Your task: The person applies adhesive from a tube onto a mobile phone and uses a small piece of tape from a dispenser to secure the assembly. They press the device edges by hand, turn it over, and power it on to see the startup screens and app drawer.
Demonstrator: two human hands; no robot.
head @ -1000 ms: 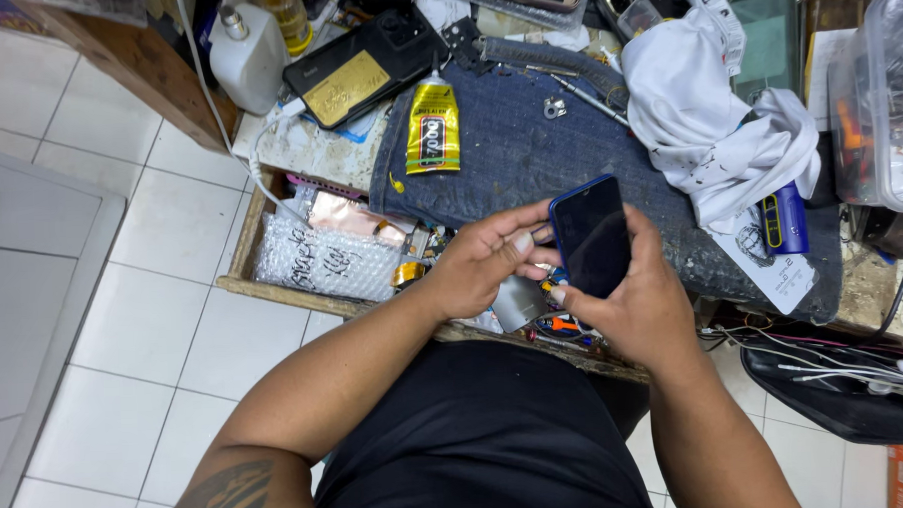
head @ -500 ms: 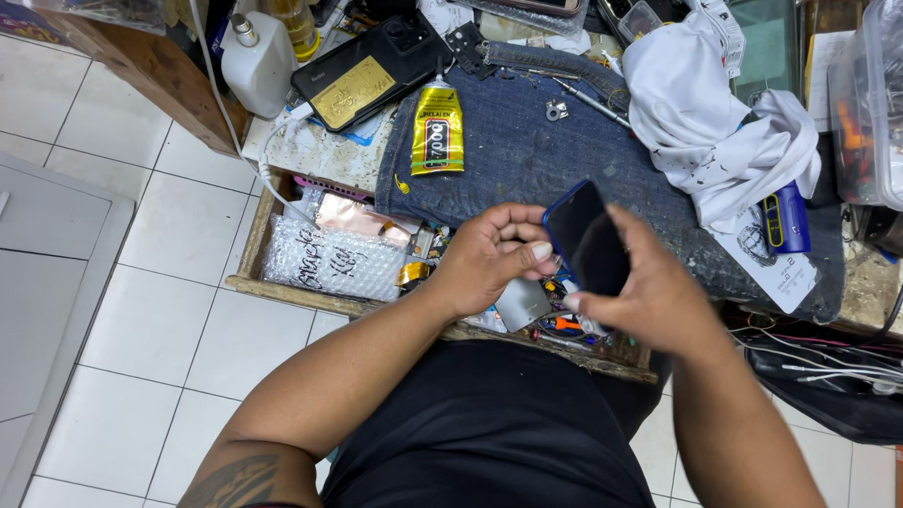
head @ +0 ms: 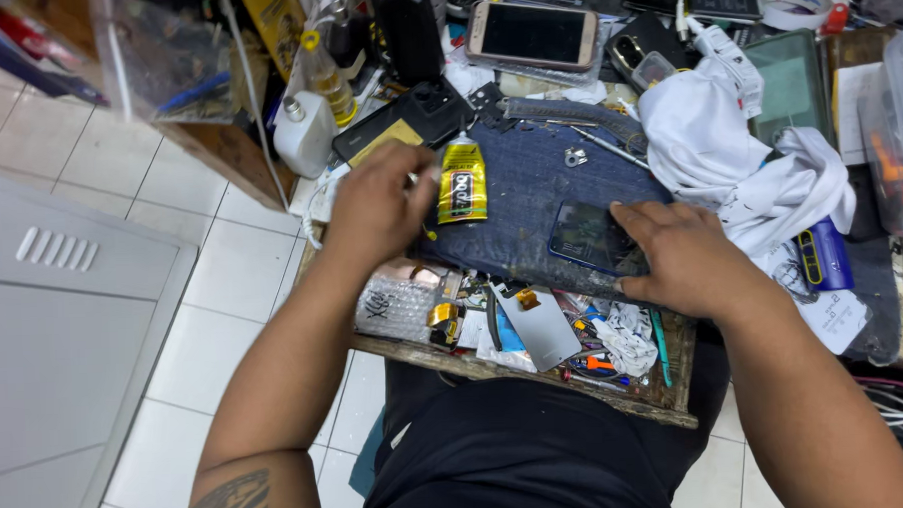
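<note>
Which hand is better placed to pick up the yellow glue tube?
Left. The left hand is right beside the yellow glue tube on the denim cloth, fingertips at its cap. The right hand is flat on the dark phone, pinning it.

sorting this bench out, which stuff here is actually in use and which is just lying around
In use:
- left hand at the yellow glue tube
- right hand pressing the dark blue phone
- denim mat

Lying about:
- gold phone
- white cloth
- white bottle
</note>
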